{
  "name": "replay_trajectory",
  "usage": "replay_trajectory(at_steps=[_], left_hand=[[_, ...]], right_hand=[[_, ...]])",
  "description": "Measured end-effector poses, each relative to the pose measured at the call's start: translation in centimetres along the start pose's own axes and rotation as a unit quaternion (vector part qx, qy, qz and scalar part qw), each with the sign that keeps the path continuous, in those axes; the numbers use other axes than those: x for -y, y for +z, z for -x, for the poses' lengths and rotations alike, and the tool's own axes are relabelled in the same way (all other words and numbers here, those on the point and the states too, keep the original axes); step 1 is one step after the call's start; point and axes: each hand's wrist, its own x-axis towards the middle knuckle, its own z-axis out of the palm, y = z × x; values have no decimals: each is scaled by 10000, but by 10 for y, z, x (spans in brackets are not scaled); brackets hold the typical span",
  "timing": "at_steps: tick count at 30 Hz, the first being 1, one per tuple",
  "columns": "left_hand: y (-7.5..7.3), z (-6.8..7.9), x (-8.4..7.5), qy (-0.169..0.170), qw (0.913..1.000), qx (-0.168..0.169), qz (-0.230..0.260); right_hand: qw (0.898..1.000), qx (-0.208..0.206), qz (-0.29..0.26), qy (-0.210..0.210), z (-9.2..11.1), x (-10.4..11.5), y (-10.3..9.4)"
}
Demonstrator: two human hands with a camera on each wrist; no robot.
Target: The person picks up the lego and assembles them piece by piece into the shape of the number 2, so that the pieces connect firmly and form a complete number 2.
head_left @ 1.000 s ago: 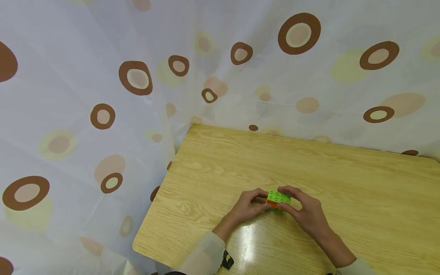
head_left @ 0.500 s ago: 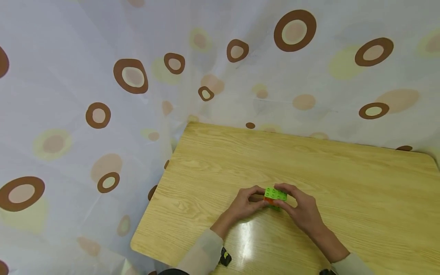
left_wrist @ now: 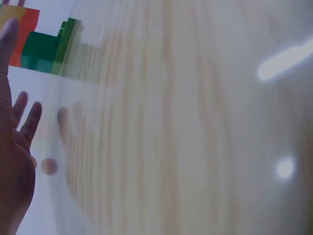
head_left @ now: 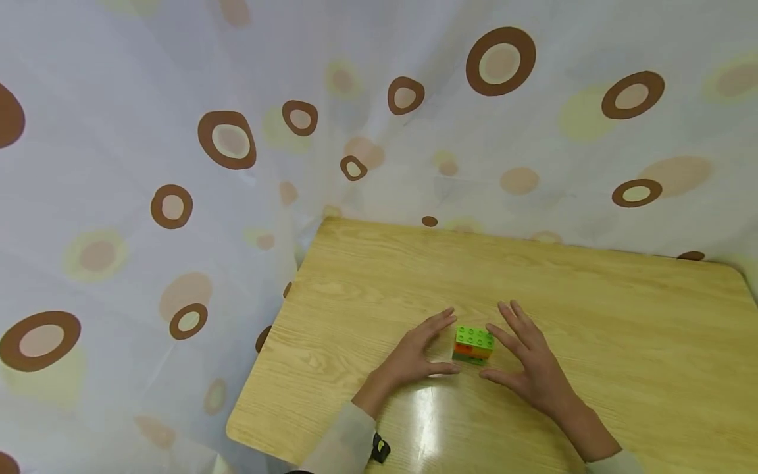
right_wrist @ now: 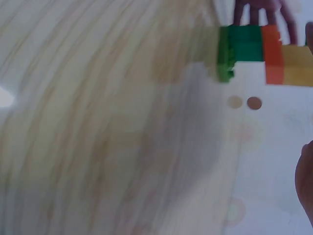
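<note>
A stack of toy building blocks [head_left: 472, 345] stands upright on the wooden table between my hands. Its studded top is bright green; orange, red and yellow blocks come below. Lower down is a dark green block [left_wrist: 40, 52] on a bright green base. My left hand [head_left: 410, 355] is spread at the stack's left side, apart from it, with thumb and fingers extended. On the other side my right hand [head_left: 535, 368] is also spread. One of its fingertips overlaps the top right corner of the stack; whether it touches, I cannot tell. Only parts of the hands show in the wrist views.
The wood-grain table [head_left: 367, 283] has a rounded left front corner. A pale curtain [head_left: 237, 197] with brown ring patterns hangs along its back and left sides. A small black object [head_left: 380, 447] is at my left sleeve. Light glares off the tabletop near the front.
Both hands held the block stack before. Now their fingers have spread and drawn away from it, leaving it standing on the table. The head view has shifted slightly.
</note>
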Motion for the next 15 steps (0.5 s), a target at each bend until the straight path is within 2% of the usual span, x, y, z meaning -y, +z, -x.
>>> replay_trajectory(at_steps=[2,4,8,10,15], left_hand=[[-10,3,0,286,9969,136,-720],[-18,4,0,601,9878,243,-1414],[-25,4,1,959,9714,440,-2125],[-25,4,2,938,9699,499,-2189],[-21,1,5,633,9656,629,-2441]], right_hand=[[9997,208,91,48,6,-7,-3],[9990,408,52,195,11,-12,-4],[9961,713,-124,511,17,-15,-5],[9955,761,-118,548,16,-15,-3],[9961,775,110,400,10,-23,1]])
